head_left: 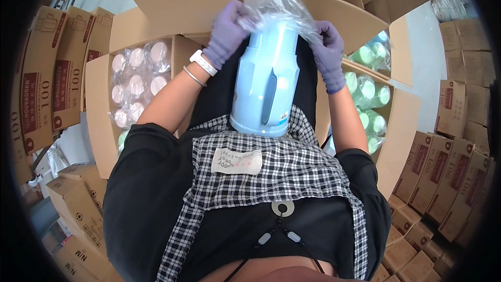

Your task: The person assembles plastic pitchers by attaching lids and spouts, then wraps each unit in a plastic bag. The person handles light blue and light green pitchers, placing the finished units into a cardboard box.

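A light blue thermos jug (pixel 264 83) with a side handle rests on my lap, its base against my checked apron and its narrower top away from me. A clear plastic bag (pixel 274 0) covers the far end of the jug and bunches above it. My left hand (pixel 230 28), in a purple glove, pinches the bag's edge on the left side of the jug's top. On the other side my right hand (pixel 329 52), gloved alike, has its fingers curled on the opposite edge of the bag. Its fingertips are partly hidden.
An open carton (pixel 182 6) with cardboard dividers stands ahead. At left, another carton (pixel 99 109) holds several wrapped pale pink cylinders (pixel 136 84); at right, a carton (pixel 402 120) holds wrapped green ones (pixel 373 122). Stacked boxes line the left (pixel 73 73) and right (pixel 436 177).
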